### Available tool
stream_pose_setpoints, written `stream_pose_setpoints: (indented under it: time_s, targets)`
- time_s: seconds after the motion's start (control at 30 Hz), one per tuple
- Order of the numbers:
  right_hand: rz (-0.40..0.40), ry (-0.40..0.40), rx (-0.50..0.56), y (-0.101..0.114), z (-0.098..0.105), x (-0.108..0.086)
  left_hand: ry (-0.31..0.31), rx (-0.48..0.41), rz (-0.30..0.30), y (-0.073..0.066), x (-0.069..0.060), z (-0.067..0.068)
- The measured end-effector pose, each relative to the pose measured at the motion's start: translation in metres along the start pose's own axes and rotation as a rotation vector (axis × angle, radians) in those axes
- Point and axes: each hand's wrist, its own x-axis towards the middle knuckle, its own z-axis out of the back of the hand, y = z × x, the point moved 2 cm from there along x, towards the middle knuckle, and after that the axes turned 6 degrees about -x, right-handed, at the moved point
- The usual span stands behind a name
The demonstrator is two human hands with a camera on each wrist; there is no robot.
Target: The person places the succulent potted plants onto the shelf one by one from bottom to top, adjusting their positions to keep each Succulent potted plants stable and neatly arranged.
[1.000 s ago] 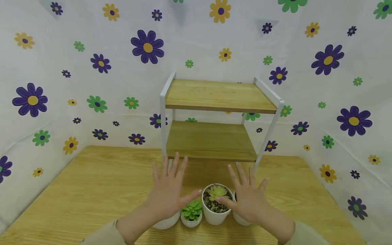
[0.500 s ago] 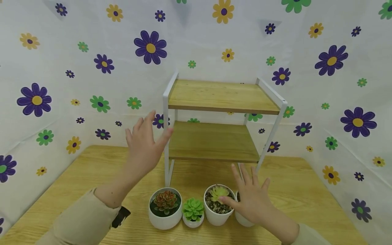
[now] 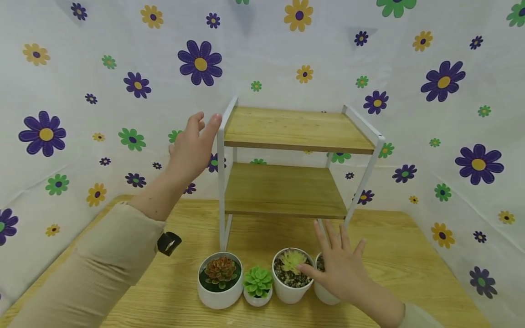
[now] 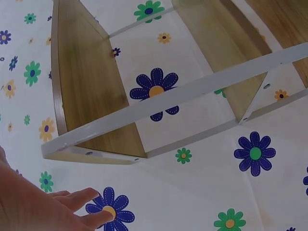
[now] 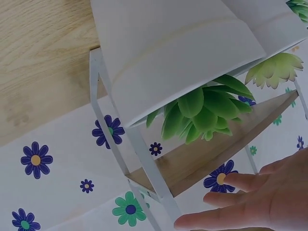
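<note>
My left hand (image 3: 190, 152) is raised beside the upper left corner of a two-tier shelf rack (image 3: 295, 127) with wooden boards and a white frame. In the left wrist view its fingers (image 4: 79, 199) are relaxed and hold nothing, apart from the white side bar (image 4: 178, 98). Fingers spread, my right hand (image 3: 346, 269) hovers over the rightmost white pot (image 3: 326, 295), partly hiding it. That pot's green succulent (image 5: 202, 110) shows in the right wrist view. Left of it stand a yellow-green succulent (image 3: 293, 260), a small green succulent (image 3: 258, 281) and a reddish succulent (image 3: 222, 272), all in white pots.
The potted plants line up in front of the rack on a wooden table (image 3: 393, 255). A white flower-print backdrop (image 3: 262, 45) surrounds the table's back and sides. A dark strap (image 3: 168, 243) is at the left sleeve.
My left hand has left its place above the pots and risen up and leftward to the rack's upper left corner, uncovering the reddish succulent. The right hand stays nearly still.
</note>
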Motion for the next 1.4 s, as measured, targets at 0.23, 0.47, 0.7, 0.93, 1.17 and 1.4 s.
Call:
stream_pose_setpoints:
  time_s: [0.23,0.47,0.7,0.93,1.17,1.4]
  targets:
    - [-0.004,-0.022,-0.02,-0.001,0.001,0.0,0.047,-0.045,0.098,-0.003,0.023,0.001]
    - [-0.002,-0.023,-0.044,-0.004,-0.001,-0.002,0.116,-0.183,0.18,0.006,0.04,-0.005]
    - [0.002,-0.026,-0.048,-0.007,-0.004,-0.002,0.188,-0.253,0.244,0.015,0.046,-0.012]
    - [0.028,-0.069,-0.056,-0.009,-0.004,-0.001,0.2,-0.297,0.268,0.015,0.048,-0.015]
    - [0.018,-0.015,0.064,-0.013,-0.003,-0.001,0.179,-0.25,0.264,0.016,0.046,-0.015]
    - [-0.027,0.046,0.234,-0.024,-0.005,0.0,0.159,-0.284,0.259,0.017,0.047,-0.017]
